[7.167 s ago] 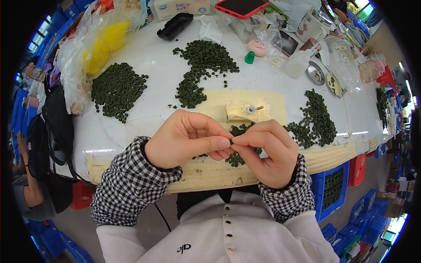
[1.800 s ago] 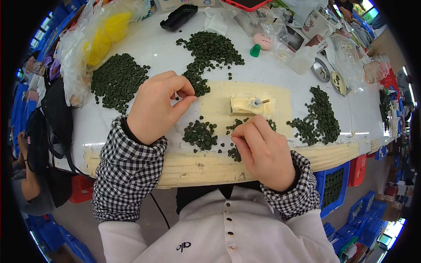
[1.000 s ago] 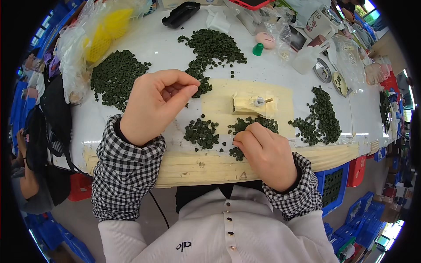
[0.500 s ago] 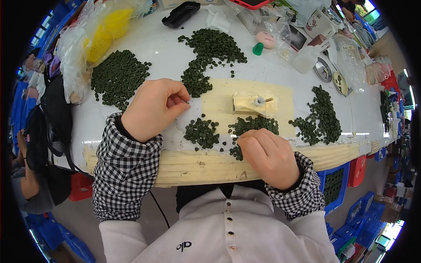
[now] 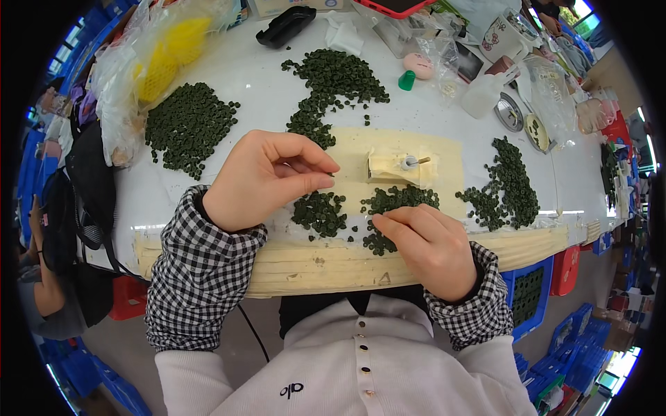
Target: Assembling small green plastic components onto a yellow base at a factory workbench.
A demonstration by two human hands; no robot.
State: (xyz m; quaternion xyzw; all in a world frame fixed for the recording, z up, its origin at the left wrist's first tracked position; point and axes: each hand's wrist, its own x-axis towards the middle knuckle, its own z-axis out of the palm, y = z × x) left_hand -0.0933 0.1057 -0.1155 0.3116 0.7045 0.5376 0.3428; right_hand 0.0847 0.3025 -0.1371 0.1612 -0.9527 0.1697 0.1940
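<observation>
My left hand (image 5: 270,177) is over the middle of the table, thumb and forefinger nearly together around what looks like a small dark green piece. Below its fingertips lies a small heap of round dark green pieces (image 5: 319,213). My right hand (image 5: 427,243) rests at the near edge of another heap of green pieces (image 5: 402,199), its fingertips pinched together; what they hold, if anything, is hidden. Behind that heap, a tape-wrapped cream block (image 5: 392,166) with a metal pin (image 5: 422,161) stands on a cream taped patch (image 5: 444,149).
Larger heaps of the same pieces lie at the left (image 5: 189,128), the back (image 5: 340,76) and the right (image 5: 512,184). Beyond are a plastic bag with yellow netting (image 5: 163,62), a black tray (image 5: 286,26), a green cap (image 5: 407,80) and a round tin (image 5: 510,111). Padding (image 5: 326,267) lines the front edge.
My left hand has moved right, from beside the back heap to above the small front heap. My right hand has stayed nearly in place at its heap, shifting slightly.
</observation>
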